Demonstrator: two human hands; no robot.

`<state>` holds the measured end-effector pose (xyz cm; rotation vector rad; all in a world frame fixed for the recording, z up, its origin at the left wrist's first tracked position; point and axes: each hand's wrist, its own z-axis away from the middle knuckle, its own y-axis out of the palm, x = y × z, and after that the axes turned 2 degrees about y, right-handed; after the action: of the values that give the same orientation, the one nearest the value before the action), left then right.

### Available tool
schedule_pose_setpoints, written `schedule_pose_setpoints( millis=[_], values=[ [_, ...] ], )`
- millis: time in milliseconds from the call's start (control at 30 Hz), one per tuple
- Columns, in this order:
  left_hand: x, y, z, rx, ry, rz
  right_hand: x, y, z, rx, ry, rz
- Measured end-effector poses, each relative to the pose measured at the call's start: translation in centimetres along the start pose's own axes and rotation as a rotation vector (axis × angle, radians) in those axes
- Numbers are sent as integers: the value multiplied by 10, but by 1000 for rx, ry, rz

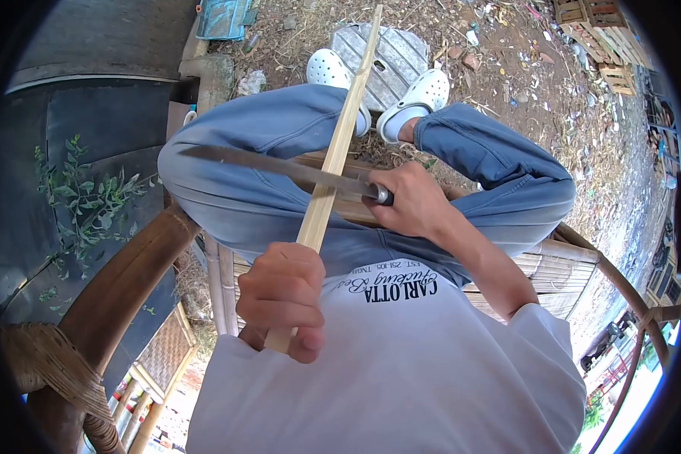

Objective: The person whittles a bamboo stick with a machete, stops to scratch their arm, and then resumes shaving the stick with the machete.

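Observation:
My left hand (281, 296) is wrapped round the near end of a long, pale bamboo strip (349, 121), close to my white shirt. The strip slants up and away from me, past my knees, its far end narrowing above my feet. My right hand (412, 200) grips the dark handle of a long-bladed knife (257, 162). The knife's blade lies across the strip a short way beyond my left fist, its tip pointing left over my jeans (227, 181).
I sit on a bamboo seat (567, 265) with curved side rails (132, 284). White clogs (424, 94) rest by a grey slatted slab (390, 57) on littered ground. Wooden crates (601, 38) stand far right, a blue basket (223, 19) far left, and a leafy plant (87, 200) at left.

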<state>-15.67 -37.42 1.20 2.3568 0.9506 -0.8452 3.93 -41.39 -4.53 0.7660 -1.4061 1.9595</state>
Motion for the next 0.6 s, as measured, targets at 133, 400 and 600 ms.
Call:
schedule_pose_setpoints(
  millis=[133,400,600],
  values=[
    [7,0,0,-111,-11,-19,-28,5,-19,-60,214,23],
    [0,6,1,-107,-17,-16,-5,2,-5,-20,42,41],
    [-2,0,5,-37,-66,8,-36,-2,-17,-117,181,152]
  ],
)
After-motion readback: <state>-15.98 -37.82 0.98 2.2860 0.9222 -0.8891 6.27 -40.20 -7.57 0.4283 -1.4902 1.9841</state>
